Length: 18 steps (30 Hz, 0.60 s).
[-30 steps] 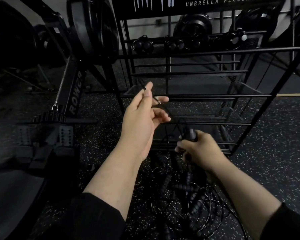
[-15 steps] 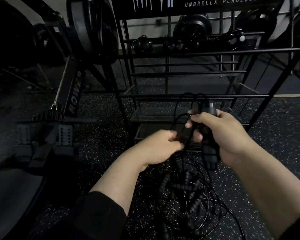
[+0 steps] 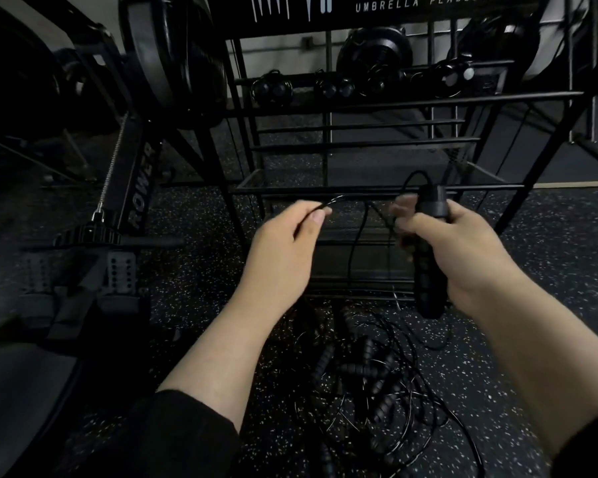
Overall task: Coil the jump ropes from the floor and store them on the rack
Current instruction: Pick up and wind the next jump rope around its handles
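While the right hand [image 3: 463, 250] curls its grip round the stiff jump-rope handle [image 3: 428, 250] before the rack [image 3: 411, 98], the left hand [image 3: 283, 250] pinches its light, springy, tangle-prone cord [image 3: 328, 203], best gathered handle-first.

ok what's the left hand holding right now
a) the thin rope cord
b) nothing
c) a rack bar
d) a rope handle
a: the left hand pinches the thin cord at its fingertips, while the right hand grips the handle in front of the rack.
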Available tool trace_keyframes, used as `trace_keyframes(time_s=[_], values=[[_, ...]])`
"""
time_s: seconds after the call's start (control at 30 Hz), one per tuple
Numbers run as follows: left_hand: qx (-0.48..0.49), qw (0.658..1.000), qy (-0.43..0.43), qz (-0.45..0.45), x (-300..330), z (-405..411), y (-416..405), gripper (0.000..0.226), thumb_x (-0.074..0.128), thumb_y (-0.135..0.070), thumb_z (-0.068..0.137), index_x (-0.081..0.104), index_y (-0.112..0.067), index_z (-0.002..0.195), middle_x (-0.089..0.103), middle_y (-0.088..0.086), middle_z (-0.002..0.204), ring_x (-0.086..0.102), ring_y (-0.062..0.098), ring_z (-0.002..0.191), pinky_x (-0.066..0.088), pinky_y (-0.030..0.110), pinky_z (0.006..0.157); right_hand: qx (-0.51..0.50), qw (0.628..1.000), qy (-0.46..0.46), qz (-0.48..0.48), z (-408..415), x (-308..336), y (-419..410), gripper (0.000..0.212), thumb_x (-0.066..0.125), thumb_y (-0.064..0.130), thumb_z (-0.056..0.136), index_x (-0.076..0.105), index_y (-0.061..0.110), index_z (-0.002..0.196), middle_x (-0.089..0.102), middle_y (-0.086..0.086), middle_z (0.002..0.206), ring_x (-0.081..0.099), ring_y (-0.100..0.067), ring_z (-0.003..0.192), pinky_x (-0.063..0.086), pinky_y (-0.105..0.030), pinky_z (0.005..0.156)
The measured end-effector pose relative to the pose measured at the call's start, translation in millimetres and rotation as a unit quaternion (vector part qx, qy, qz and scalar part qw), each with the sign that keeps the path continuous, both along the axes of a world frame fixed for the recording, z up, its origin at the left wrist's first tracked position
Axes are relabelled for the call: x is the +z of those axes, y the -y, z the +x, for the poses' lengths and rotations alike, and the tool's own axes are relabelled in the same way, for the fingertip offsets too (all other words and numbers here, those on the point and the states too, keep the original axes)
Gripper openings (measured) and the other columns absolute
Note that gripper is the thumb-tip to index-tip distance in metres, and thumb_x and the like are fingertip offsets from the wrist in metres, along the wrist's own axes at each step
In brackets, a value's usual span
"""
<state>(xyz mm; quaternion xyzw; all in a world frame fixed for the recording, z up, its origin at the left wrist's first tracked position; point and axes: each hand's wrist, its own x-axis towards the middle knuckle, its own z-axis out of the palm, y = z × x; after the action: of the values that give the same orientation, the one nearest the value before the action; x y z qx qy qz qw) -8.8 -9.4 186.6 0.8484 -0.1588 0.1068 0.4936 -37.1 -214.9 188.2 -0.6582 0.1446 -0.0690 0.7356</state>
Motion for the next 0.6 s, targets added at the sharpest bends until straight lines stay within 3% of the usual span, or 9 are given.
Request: trace_keyframes(time_s=[0.13,0.2,0.27,0.33,0.47,0.6], values=[[-0.013,1.000,0.025,0.010,3.6,-1.7,-3.4,0.022,0.049,-0.027,0.107,0.071,-0.028,0.110,0.063,-0.025,0.070,0.054,0.002,0.062,0.040,0.012,0.062,0.025,0.995,-0.040,-0.092,1.5,-17.3,-8.0,0.016,0.071,0.007,0.089,0.072,0.017,0.101,0.073,-0.007,0.085,0.066,-0.017,0.070,0.053,-0.030,0.062],[-0.022,0.999,0.029,0.016,5.2,-2.6,-3.6,0.022,0.048,-0.027,0.107,0.070,-0.028,0.110,0.059,-0.024,0.064,0.049,0.003,0.057,0.037,0.014,0.058,0.036,0.988,-0.037,-0.146,0.7,-22.5,-16.3,0.016,0.072,0.006,0.087,0.071,0.016,0.099,0.074,-0.010,0.084,0.067,-0.022,0.074,0.056,-0.035,0.069],[-0.028,0.999,0.037,0.008,8.4,-3.8,-4.4,0.023,0.048,-0.026,0.107,0.070,-0.025,0.111,0.061,-0.030,0.070,0.054,-0.004,0.064,0.038,0.011,0.064,0.073,0.986,-0.017,-0.150,-1.3,-24.5,-25.4,0.021,0.068,0.001,0.088,0.071,0.015,0.102,0.078,-0.009,0.093,0.070,-0.022,0.077,0.058,-0.030,0.070],[-0.030,0.998,0.049,-0.004,11.1,-4.3,-6.1,0.023,0.048,-0.024,0.107,0.070,-0.025,0.112,0.065,-0.034,0.084,0.060,-0.010,0.081,0.039,0.007,0.073,0.101,0.982,-0.003,-0.158,-2.8,-25.5,-31.4,0.019,0.067,0.000,0.090,0.070,0.012,0.104,0.078,-0.009,0.097,0.070,-0.014,0.072,0.054,-0.022,0.061],[-0.014,0.997,0.072,0.002,13.5,-1.7,-11.3,0.023,0.050,-0.023,0.107,0.071,-0.021,0.115,0.067,-0.032,0.087,0.061,-0.012,0.087,0.040,0.005,0.077,0.087,0.976,0.002,-0.199,-3.1,-24.6,-34.1,0.008,0.071,0.005,0.090,0.066,0.010,0.094,0.078,0.000,0.078,0.070,-0.007,0.064,0.047,-0.013,0.056],[0.124,0.980,0.123,0.099,2.1,13.0,-22.9,0.023,0.061,-0.028,0.101,0.073,-0.025,0.121,0.061,-0.007,0.106,0.057,0.012,0.105,0.044,0.033,0.098,0.082,0.973,0.000,-0.216,-3.5,-20.3,-32.5,0.009,0.074,0.011,0.089,0.066,0.016,0.092,0.074,-0.001,0.078,0.069,-0.017,0.073,0.052,-0.024,0.068]])
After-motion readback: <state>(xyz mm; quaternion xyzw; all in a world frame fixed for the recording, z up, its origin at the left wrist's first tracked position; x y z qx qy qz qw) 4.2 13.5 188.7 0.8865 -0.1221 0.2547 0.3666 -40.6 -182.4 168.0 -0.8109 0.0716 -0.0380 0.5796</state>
